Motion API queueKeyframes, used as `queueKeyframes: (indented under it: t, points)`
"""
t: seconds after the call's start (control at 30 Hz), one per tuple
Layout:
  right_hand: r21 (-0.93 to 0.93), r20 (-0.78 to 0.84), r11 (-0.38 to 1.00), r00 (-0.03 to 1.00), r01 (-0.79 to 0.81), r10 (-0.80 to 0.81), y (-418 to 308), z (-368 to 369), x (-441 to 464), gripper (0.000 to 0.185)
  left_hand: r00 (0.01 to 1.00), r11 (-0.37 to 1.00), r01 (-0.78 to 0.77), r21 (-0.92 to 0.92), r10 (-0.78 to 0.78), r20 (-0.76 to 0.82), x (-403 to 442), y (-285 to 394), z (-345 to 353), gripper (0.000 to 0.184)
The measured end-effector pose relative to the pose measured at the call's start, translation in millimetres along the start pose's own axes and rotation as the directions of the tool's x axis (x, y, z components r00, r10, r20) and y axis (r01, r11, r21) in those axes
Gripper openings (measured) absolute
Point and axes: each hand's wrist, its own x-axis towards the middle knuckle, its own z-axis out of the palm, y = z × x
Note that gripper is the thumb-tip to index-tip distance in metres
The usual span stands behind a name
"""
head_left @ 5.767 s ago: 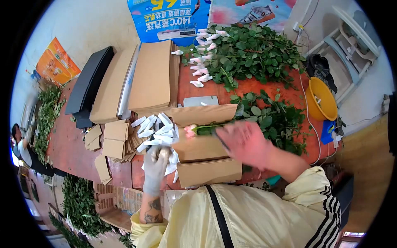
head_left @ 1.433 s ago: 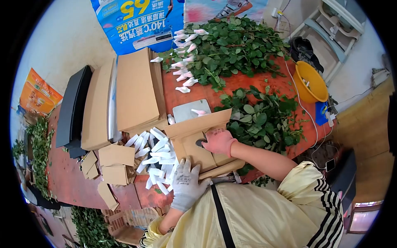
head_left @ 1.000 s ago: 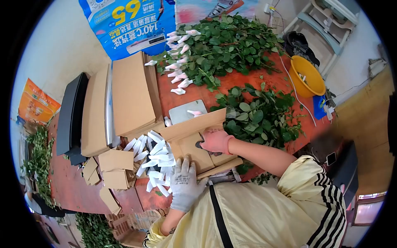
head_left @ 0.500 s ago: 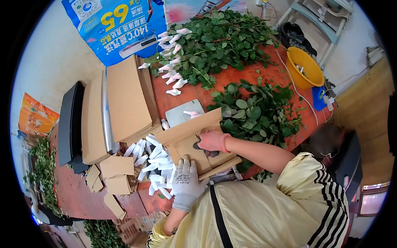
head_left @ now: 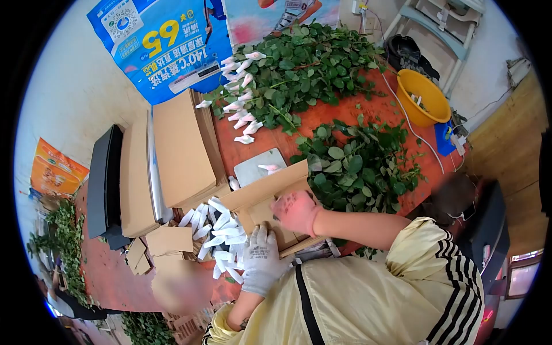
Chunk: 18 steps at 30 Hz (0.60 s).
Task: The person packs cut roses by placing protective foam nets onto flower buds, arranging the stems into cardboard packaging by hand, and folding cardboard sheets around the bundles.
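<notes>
A folded cardboard piece with raised sides lies in front of me at the table edge. My left hand, in a pale grey glove, rests with its fingers stretched flat on the cardboard's left part. Over the middle of the cardboard is my right hand, in a pink glove. Its fingers are turned down and hidden, and whether it holds anything does not show. White strips lie in a loose heap beside my left hand.
Leafy stems with wrapped white-pink heads lie at the back; more foliage is on the right. A grey scale-like plate sits behind the cardboard. Cardboard stacks stand left. A yellow basin is at the far right.
My right hand has shifted slightly, and the dark patches seen at its fingers are hidden now. My left hand stays flat on the cardboard. The whole view has tilted slightly, moving things downward.
</notes>
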Motion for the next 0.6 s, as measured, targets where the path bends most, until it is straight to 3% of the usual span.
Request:
queueKeyframes:
  t: [0.07, 0.1, 0.13, 0.23, 0.3, 0.33, 0.37, 0.43, 0.5, 0.57, 0.6]
  points:
    - [-0.105, -0.150, 0.981, 0.973, 0.161, -0.176, -8, -14, -8, 0.028, 1.000, 1.000, 0.002, -0.017, -0.002, 0.027, 1, -2, -5, 0.074]
    - [-0.124, -0.123, 0.973, 0.969, 0.197, -0.212, -10, -21, -9, 0.027, 0.998, 0.999, -0.005, -0.036, 0.007, 0.055, 4, -2, -7, 0.075]
    - [-0.141, -0.097, 0.962, 0.964, 0.233, -0.248, -12, -27, -9, 0.027, 0.999, 0.999, -0.042, -0.031, 0.041, -0.023, 2, -2, -4, 0.073]
    - [-0.289, -0.082, 0.909, 0.939, 0.299, -0.335, -4, -8, -6, 0.030, 0.999, 0.999, -0.049, 0.012, 0.049, 0.001, 3, -1, -5, 0.071]
    - [-0.217, -0.158, 0.947, 0.948, 0.239, -0.275, -9, -8, -5, 0.026, 0.996, 0.997, -0.077, 0.009, 0.078, -0.037, 7, -5, -2, 0.071]
    - [-0.175, 0.002, 0.951, 0.965, 0.257, -0.260, -9, -18, -2, 0.027, 0.998, 0.998, -0.067, -0.013, 0.067, -0.010, 7, -6, -2, 0.072]
    - [-0.185, -0.001, 0.950, 0.966, 0.253, -0.257, -6, -14, 1, 0.027, 0.998, 0.998, -0.055, -0.033, 0.056, 0.014, 9, -6, -4, 0.074]
    - [-0.347, -0.140, 0.887, 0.919, 0.303, -0.369, -4, 6, 6, 0.031, 0.997, 0.997, 0.003, -0.075, 0.003, 0.074, 11, -3, -13, 0.075]
    - [-0.296, -0.175, 0.896, 0.903, 0.332, -0.392, 4, -5, 2, 0.033, 0.994, 1.000, -0.016, -0.016, 0.018, 0.110, 12, 0, -17, 0.075]
    - [0.045, 0.187, 0.896, 0.877, 0.442, -0.442, 11, -41, -5, 0.039, 0.988, 1.000, 0.006, 0.022, -0.009, 0.157, 14, -2, -17, 0.076]
    - [0.271, 0.103, 0.806, 0.817, 0.526, -0.568, 27, -65, -16, 0.045, 0.995, 0.999, -0.031, 0.014, 0.029, 0.099, 13, -3, -17, 0.074]
